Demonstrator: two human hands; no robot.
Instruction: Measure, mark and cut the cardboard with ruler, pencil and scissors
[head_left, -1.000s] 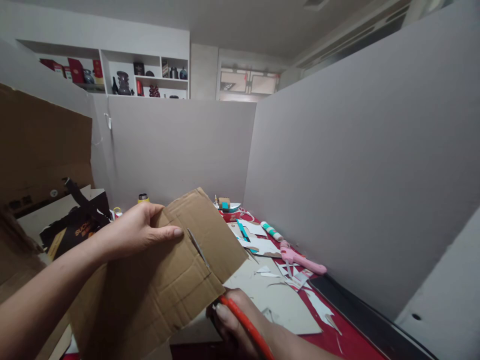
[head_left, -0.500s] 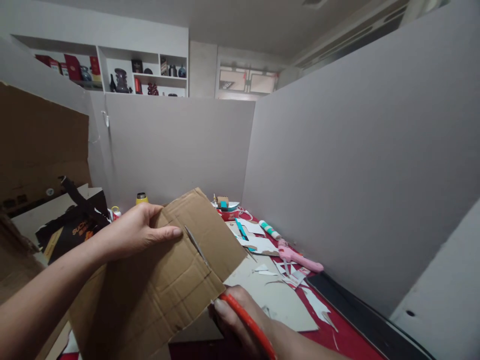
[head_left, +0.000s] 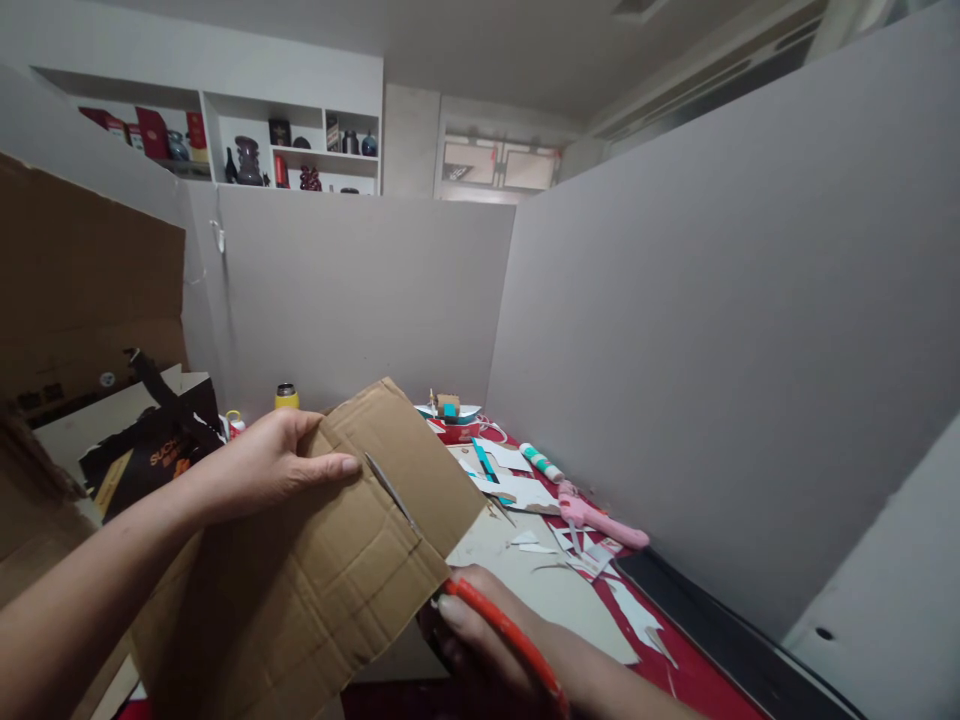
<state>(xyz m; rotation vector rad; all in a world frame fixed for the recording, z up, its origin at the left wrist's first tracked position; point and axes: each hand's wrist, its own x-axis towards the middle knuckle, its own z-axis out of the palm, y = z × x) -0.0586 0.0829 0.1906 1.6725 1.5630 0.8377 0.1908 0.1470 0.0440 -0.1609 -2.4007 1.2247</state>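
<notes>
My left hand grips the top left edge of a brown corrugated cardboard sheet, thumb flat on its face. Below its right edge my right hand holds red-handled scissors. The scissor blades lie in a slit in the cardboard, pointing up and left toward my left thumb. The sheet tilts up in front of me and hides the table under it.
Grey partition boards wall in the red table. On it lie white paper scraps, a grey card sheet, a pink glue gun, a glue stick and a black bag. A large cardboard box stands at the left.
The scissor blades have crept a little further up the cut toward my left thumb. My right hand has risen slightly with them.
</notes>
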